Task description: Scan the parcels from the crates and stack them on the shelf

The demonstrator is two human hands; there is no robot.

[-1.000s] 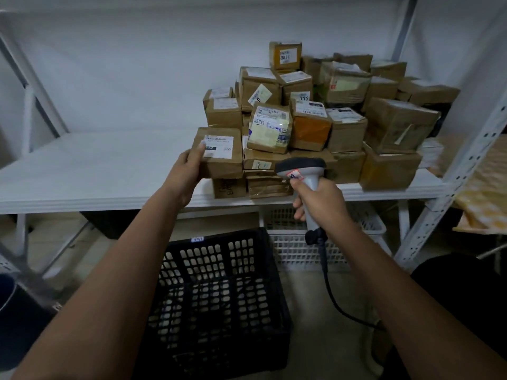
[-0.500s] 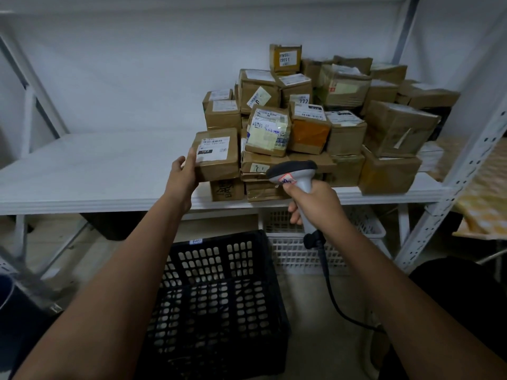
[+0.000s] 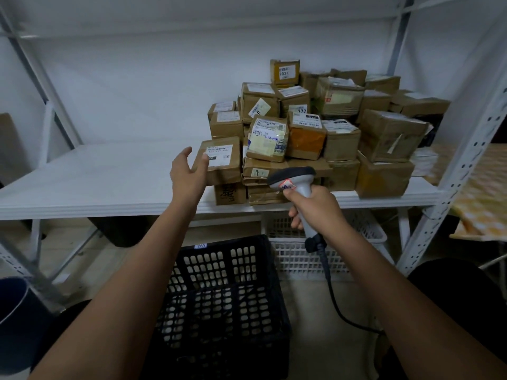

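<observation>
Your left hand [image 3: 189,171] has just released the parcel [image 3: 219,160]; fingers now spread, thumb still touching its edge. The parcel rests on the shelf [image 3: 96,185] stack. Your right hand [image 3: 315,207] grips the scanner [image 3: 296,182]. Placement complete; fetch the next parcel.

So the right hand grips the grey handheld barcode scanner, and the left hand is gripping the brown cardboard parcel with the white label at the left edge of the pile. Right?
Not quite. The head view shows the left hand open, fingers spread beside the brown cardboard parcel with the white label, not gripping it. The right hand does grip the grey handheld barcode scanner.
</observation>
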